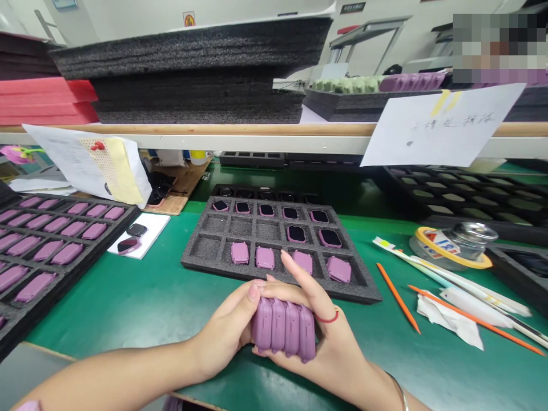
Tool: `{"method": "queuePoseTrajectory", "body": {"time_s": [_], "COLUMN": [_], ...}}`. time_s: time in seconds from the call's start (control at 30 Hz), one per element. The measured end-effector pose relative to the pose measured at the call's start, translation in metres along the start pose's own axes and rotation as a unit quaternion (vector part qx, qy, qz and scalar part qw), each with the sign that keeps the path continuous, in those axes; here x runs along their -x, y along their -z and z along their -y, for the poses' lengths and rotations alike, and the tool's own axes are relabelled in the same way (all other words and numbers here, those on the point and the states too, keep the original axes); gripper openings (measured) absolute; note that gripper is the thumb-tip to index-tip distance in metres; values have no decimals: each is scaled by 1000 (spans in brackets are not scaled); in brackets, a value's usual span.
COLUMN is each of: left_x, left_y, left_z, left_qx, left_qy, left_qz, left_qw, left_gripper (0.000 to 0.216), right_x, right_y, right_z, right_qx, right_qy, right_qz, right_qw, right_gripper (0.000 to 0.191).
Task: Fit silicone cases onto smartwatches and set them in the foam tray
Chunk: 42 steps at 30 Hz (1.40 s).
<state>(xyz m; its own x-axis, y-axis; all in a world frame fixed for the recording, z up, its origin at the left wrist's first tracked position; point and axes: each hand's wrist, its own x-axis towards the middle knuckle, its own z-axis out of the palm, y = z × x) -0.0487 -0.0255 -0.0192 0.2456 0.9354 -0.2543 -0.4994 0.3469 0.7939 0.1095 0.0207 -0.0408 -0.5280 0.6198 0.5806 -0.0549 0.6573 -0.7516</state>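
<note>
Both hands hold one row of several purple watch cases point(283, 330) stacked side by side, just above the green mat. My left hand point(229, 325) presses the row's left end with thumb and fingers. My right hand point(319, 319) cups the row from behind and from the right, fingers laid over its top. Straight behind them lies a dark foam tray point(214, 254). Its front row holds several purple cases point(264, 257), face down. Its back rows hold cases with dark screens point(295, 233) face up, and some pockets are empty.
A second foam tray point(92, 242) full of purple cases lies at the left. Beside it, two loose cases sit on a white card point(149, 228). At the right lie orange sticks point(398, 297), a crumpled wipe point(449, 317), a tape roll point(454, 248) and more trays. A shelf with foam stacks point(192, 68) runs overhead.
</note>
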Motion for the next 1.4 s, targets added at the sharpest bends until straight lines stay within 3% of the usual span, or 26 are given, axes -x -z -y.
{"method": "queuePoseTrajectory", "body": {"time_s": [0.17, 0.33, 0.4, 0.5, 0.63, 0.8, 0.97, 1.1, 1.2, 1.3, 1.4], "left_x": [0, -1, 0, 2, 6, 7, 4, 0, -1, 2, 3], "left_y": [-1, -1, -1, -1, 1, 4, 5, 6, 10, 13, 12], "left_z": [-4, -10, -10, -9, -12, -14, -10, -6, -2, 2, 2], "left_qx": [-26, -169, -216, -265, -349, -411, -429, -431, -434, -444, -378], "left_qy": [-8, -67, -68, -82, -166, -254, -328, -369, -361, -320, -225], "left_qz": [-5, 86, 69, 9, -19, 18, 38, 68, 85, 75, 58], "left_qw": [1000, 980, 972, 961, 922, 875, 841, 821, 821, 834, 896], "left_gripper": [58, 43, 35, 41, 48, 44, 44, 36, 30, 55, 120], "right_x": [1, 0, 0, 1, 2, -1, -7, -7, -4, -1, 1], "right_y": [0, -1, -1, 2, 8, 11, 9, 4, -2, -6, -6], "right_z": [0, 1, 2, 5, 8, -2, 3, 14, 15, 14, 12], "right_qx": [20, 51, 81, 129, 39, -171, -261, -293, -232, -136, -50], "right_qy": [5, 42, 60, 76, -16, -170, -276, -288, -239, -160, -92], "right_qz": [-4, 30, 56, 58, 20, -48, 28, 79, 38, -9, -50], "right_qw": [1000, 997, 993, 987, 999, 969, 925, 908, 942, 978, 993], "right_gripper": [108, 88, 82, 85, 99, 62, 76, 98, 105, 105, 108]}}
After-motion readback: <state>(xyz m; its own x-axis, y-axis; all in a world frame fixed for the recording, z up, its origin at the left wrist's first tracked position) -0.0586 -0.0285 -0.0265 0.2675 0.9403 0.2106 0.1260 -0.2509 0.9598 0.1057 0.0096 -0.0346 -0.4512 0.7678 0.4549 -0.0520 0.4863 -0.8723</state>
